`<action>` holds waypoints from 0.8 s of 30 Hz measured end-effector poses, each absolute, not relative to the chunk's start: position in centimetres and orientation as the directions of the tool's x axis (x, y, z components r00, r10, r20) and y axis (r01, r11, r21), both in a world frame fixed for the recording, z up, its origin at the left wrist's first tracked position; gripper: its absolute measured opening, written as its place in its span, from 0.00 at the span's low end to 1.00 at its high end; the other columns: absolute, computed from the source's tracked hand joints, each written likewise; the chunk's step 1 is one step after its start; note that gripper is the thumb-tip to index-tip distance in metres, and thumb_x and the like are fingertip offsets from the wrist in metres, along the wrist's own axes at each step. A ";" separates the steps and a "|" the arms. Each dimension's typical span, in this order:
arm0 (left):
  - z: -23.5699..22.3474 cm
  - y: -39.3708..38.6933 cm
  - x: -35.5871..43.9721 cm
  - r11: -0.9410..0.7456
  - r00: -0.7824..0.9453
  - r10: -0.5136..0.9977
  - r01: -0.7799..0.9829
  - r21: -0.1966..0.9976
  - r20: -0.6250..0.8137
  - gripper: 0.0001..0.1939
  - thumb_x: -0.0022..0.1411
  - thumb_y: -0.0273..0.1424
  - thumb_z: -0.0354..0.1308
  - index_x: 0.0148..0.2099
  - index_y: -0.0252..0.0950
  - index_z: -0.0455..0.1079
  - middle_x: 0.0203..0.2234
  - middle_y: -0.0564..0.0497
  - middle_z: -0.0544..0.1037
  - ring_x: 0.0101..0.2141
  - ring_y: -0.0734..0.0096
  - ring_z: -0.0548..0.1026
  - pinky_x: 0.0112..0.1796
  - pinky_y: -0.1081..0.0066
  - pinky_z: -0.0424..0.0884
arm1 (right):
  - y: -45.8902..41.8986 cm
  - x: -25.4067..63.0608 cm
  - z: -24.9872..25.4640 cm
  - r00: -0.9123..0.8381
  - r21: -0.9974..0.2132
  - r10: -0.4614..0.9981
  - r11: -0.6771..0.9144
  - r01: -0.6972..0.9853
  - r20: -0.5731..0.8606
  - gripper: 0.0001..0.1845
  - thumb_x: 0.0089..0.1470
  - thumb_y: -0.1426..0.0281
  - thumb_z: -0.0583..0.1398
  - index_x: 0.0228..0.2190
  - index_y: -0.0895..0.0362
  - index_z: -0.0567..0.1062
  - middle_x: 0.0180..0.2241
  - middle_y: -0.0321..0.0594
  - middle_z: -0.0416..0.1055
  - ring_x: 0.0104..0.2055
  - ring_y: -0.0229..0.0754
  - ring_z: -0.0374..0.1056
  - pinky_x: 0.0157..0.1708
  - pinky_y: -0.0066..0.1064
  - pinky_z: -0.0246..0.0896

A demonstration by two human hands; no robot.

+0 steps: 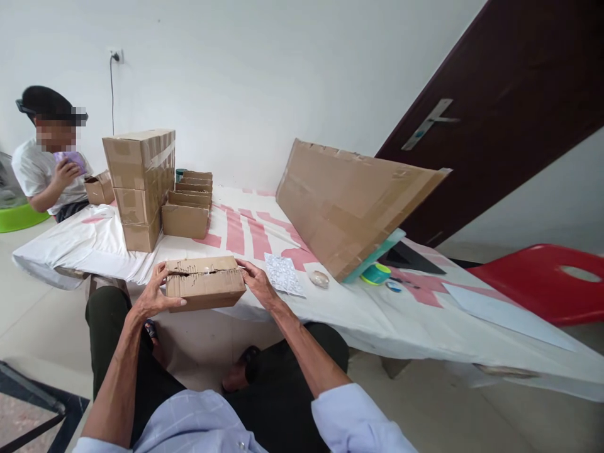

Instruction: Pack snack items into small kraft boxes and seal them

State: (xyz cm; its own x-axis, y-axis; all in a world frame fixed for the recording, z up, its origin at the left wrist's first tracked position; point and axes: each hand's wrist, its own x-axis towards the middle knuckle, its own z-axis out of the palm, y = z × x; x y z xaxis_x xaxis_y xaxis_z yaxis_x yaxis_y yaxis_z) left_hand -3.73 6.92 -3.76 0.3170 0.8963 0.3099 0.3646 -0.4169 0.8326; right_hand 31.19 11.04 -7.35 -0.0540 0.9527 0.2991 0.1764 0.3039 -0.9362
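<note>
A small brown cardboard box point(207, 290) is held at the table's near edge, its top flaps meeting along a ragged, slightly gaping seam. My left hand point(155, 293) grips its left end, thumb along the front side. At the right end, my right hand point(257, 280) is closed on the box, with some fingers hidden behind it. Just right of that hand lies a white sheet with a grey pattern point(284, 274). A roll of clear tape point(319, 279) rests beside the sheet.
Stacked cardboard boxes point(136, 189) and several open cartons point(185, 220) stand at the back left. A large cardboard panel point(349, 201) leans right of centre, near a green-yellow tape roll point(376, 273). A red chair point(542, 280) is at the right. Another person point(51, 163) sits far left, holding something purple.
</note>
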 end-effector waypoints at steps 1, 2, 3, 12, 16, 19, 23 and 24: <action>-3.7 6.8 -3.7 -0.427 0.316 0.893 0.370 0.825 0.320 0.43 0.45 0.48 0.78 0.63 0.45 0.73 0.65 0.42 0.60 0.68 0.43 0.60 0.63 0.50 0.67 | 11.2 31.4 -7.6 -0.053 -0.923 0.950 0.311 0.227 0.307 0.33 0.62 0.45 0.59 0.56 0.55 0.79 0.52 0.48 0.81 0.53 0.52 0.76 0.51 0.41 0.73; -3.7 6.7 -3.6 -0.434 0.312 0.891 0.374 0.820 0.329 0.42 0.46 0.48 0.78 0.62 0.44 0.73 0.64 0.43 0.61 0.67 0.44 0.61 0.63 0.51 0.67 | 11.4 31.7 -7.8 -0.055 -0.890 0.948 0.314 0.329 0.314 0.33 0.65 0.46 0.55 0.57 0.55 0.79 0.53 0.49 0.80 0.53 0.51 0.76 0.50 0.40 0.73; -3.7 6.6 -3.7 -0.438 0.305 0.890 0.376 0.816 0.338 0.42 0.46 0.48 0.78 0.61 0.44 0.73 0.63 0.43 0.62 0.67 0.44 0.61 0.62 0.51 0.68 | 11.7 32.1 -8.1 -0.056 -0.830 0.947 0.306 0.466 0.317 0.32 0.68 0.48 0.51 0.57 0.56 0.78 0.54 0.49 0.79 0.53 0.51 0.76 0.49 0.40 0.73; -3.5 5.3 -4.4 -0.426 0.281 0.899 0.388 0.817 0.336 0.48 0.48 0.48 0.77 0.68 0.45 0.65 0.65 0.40 0.62 0.65 0.43 0.64 0.60 0.49 0.69 | 13.3 33.6 -11.0 -0.001 -0.279 0.989 0.042 0.959 0.146 0.10 0.63 0.71 0.62 0.46 0.56 0.78 0.52 0.53 0.74 0.58 0.55 0.67 0.55 0.41 0.61; -3.3 5.1 -4.3 -0.432 0.288 0.896 0.397 0.809 0.337 0.45 0.49 0.48 0.76 0.66 0.43 0.66 0.65 0.39 0.63 0.66 0.41 0.64 0.60 0.49 0.69 | 13.3 33.1 -11.1 0.003 -0.254 0.990 0.032 0.967 0.138 0.13 0.65 0.75 0.57 0.49 0.57 0.76 0.53 0.53 0.72 0.57 0.53 0.67 0.54 0.39 0.60; -3.2 4.8 -4.3 -0.438 0.300 0.892 0.400 0.805 0.337 0.41 0.50 0.48 0.76 0.63 0.43 0.71 0.67 0.38 0.61 0.69 0.40 0.60 0.60 0.51 0.69 | 13.0 32.9 -10.8 -0.002 -0.292 0.989 0.046 0.955 0.147 0.13 0.63 0.75 0.58 0.47 0.57 0.78 0.51 0.52 0.74 0.53 0.51 0.69 0.50 0.36 0.62; -3.4 4.5 -4.4 -0.431 0.297 0.896 0.400 0.809 0.331 0.35 0.51 0.48 0.76 0.58 0.43 0.75 0.69 0.39 0.58 0.72 0.39 0.54 0.61 0.50 0.69 | 12.8 32.7 -9.4 -0.013 -0.387 0.977 0.097 0.917 0.213 0.15 0.64 0.72 0.56 0.48 0.58 0.79 0.51 0.51 0.76 0.53 0.49 0.71 0.52 0.36 0.65; -3.4 4.4 -4.4 -0.431 0.292 0.896 0.398 0.810 0.334 0.35 0.50 0.48 0.76 0.58 0.43 0.75 0.69 0.39 0.58 0.72 0.39 0.54 0.61 0.50 0.69 | 12.8 32.6 -8.7 -0.008 -0.408 0.973 0.105 0.907 0.232 0.17 0.66 0.71 0.54 0.50 0.59 0.78 0.52 0.52 0.76 0.53 0.49 0.71 0.52 0.36 0.66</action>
State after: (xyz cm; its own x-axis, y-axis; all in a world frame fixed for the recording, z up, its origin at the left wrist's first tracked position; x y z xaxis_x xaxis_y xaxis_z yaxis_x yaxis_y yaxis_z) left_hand -4.35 4.45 -3.43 0.2923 0.8962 0.3339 0.3978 -0.4314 0.8097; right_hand 32.57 12.82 -8.75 -0.0082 0.9726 0.2323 0.9069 0.1051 -0.4080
